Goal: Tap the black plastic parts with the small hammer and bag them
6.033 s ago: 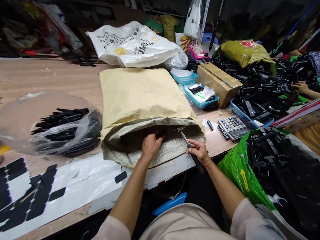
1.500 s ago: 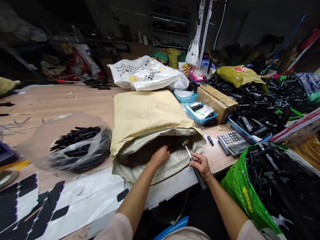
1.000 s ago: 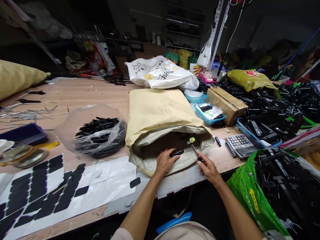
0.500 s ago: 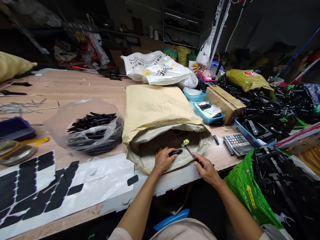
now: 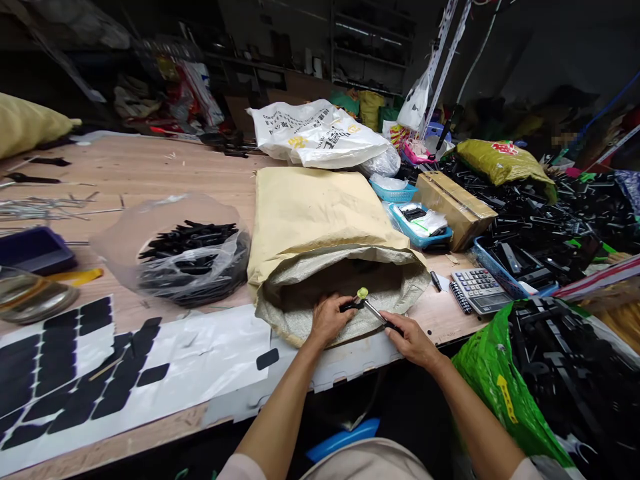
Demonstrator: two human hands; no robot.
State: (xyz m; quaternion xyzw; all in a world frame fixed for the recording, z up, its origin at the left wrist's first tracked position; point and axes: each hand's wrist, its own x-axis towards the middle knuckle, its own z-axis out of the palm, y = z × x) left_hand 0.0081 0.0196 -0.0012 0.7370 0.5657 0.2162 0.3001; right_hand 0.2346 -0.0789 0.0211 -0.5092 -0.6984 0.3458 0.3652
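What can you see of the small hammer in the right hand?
The hammer is small: a slim shiny metal shaft, a black grip, and a head whose upturned face looks yellow-green. It lies tilted, head pointing away and to the left, over the open mouth of the sack. The right hand closes around the grip. The head sits at the black part that the left hand holds on the sack's woven lip; contact cannot be told.

My left sleeve (image 5: 240,469) at 7 o'clock and right sleeve (image 5: 543,470) at 5 o'clock are pale pink and soft. Beyond them my forearms are bare down to my left hand (image 5: 327,319) and right hand (image 5: 411,340). Matching pale cloth (image 5: 360,463) covers my lap at 6 o'clock.
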